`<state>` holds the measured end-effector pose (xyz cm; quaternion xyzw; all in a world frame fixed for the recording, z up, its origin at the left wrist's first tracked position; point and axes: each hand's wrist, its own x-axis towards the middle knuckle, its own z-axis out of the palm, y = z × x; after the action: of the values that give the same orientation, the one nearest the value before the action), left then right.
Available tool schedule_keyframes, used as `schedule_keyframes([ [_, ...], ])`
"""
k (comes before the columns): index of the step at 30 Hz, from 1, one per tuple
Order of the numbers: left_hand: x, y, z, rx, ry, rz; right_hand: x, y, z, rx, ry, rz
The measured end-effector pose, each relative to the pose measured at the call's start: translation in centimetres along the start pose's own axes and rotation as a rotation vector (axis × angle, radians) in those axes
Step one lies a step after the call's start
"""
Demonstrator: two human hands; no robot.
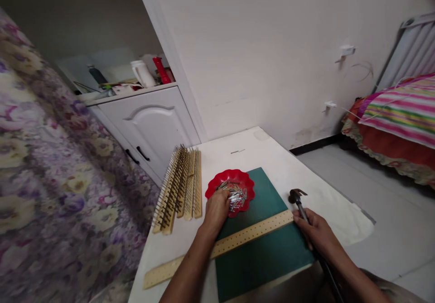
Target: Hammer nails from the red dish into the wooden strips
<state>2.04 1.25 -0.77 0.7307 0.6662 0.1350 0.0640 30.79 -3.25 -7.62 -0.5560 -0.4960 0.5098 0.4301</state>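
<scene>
My left hand (219, 209) reaches into a red scalloped dish (249, 186), its fingers curled closed on the loose metal nails (239, 199); the fingertips are partly hidden. In my right hand (317, 231) is a claw hammer (299, 200), held by its dark handle with the head pointing away from me. The thumb and fingertips of that hand also touch the right end of a wooden strip (253, 233) with rows of small holes. This strip lies slantwise across a green mat (260, 269), and my left forearm passes over it.
Several wooden strips (188, 203) bristling with upright nails stand at the left of the white table (224, 158). Two thin nails (235, 152) lie near the back. A floral curtain (74, 194) hangs at left, beside a white cabinet (152, 131). A bed (401, 117) stands at right.
</scene>
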Motion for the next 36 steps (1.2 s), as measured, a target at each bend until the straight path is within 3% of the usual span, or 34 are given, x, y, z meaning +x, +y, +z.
schedule_keyframes([
  [10, 2.2, 0.9, 0.4, 0.101, -0.038, 0.003, -0.2, -1.3, -0.6, 0.001, 0.022, -0.014],
  [18, 1.3, 1.3, 0.1, 0.103, -0.009, 0.015, -0.4, -1.3, -0.9, 0.025, 0.034, -0.028],
  [26, 0.4, 1.5, -0.8, -0.033, 0.044, 0.101, -0.4, -1.3, -1.1, 0.055, 0.027, -0.040],
  [30, 0.0, 2.1, -0.6, -0.362, 0.059, 0.072, -0.5, -1.3, -1.2, 0.101, 0.011, -0.067],
  [36, -1.0, 5.2, -0.1, -1.140, -0.144, -0.129, -0.9, -2.6, -1.4, 0.363, -0.107, -0.085],
])
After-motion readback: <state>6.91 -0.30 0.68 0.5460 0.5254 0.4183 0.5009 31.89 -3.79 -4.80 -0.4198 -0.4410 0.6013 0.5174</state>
